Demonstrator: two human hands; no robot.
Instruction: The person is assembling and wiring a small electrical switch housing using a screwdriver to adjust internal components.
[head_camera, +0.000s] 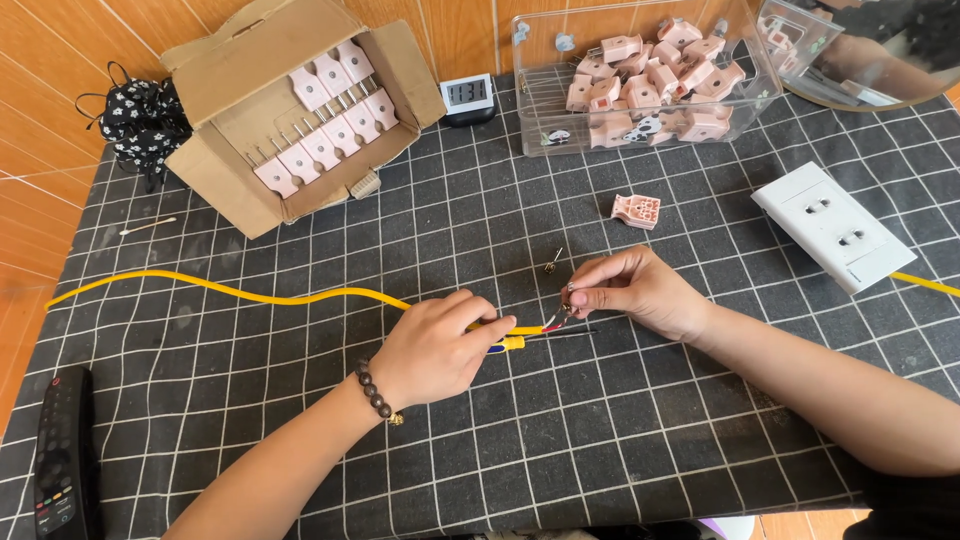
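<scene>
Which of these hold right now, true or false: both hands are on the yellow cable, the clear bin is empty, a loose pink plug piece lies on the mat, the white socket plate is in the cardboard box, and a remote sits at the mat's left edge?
1. Both hands work at the yellow cable. True: left hand grips it with a screwdriver, right hand pinches its wires.
2. The clear bin is empty. False: it holds pink plug parts.
3. A loose pink plug piece lies on the mat. True.
4. The white socket plate is in the cardboard box. False: it lies on the mat, right side.
5. A remote sits at the left edge. True.
</scene>
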